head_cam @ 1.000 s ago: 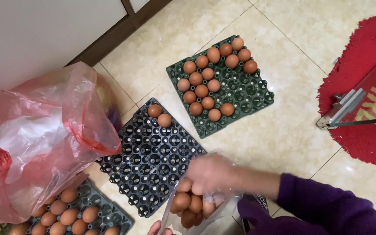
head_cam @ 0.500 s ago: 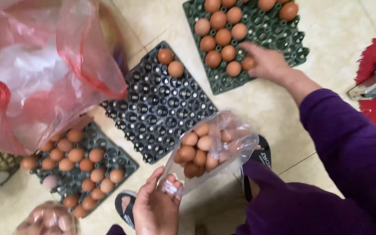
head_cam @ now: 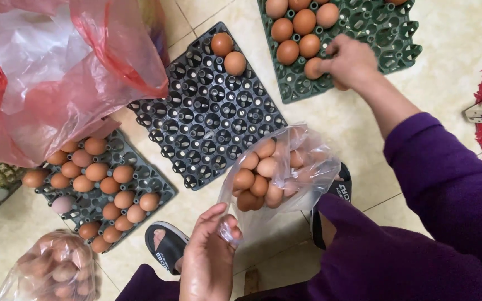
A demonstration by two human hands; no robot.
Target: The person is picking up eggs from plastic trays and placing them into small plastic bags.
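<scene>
Head view. Right hand [head_cam: 352,60] over green egg tray [head_cam: 397,33] at top, fingers closed on brown egg [head_cam: 313,68] at tray's near edge. Left hand [head_cam: 210,259] low centre, pinching neck of clear bag of eggs [head_cam: 277,173] above tiled floor [head_cam: 453,72]. Black tray [head_cam: 213,111] between, two eggs at far corner.

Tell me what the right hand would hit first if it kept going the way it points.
The right hand points toward the picture's left over the green tray, fingertips on an egg at the tray's near edge. That egg comes first; past it, probably the tray's rim, then the black tray, though height is unclear.
</scene>
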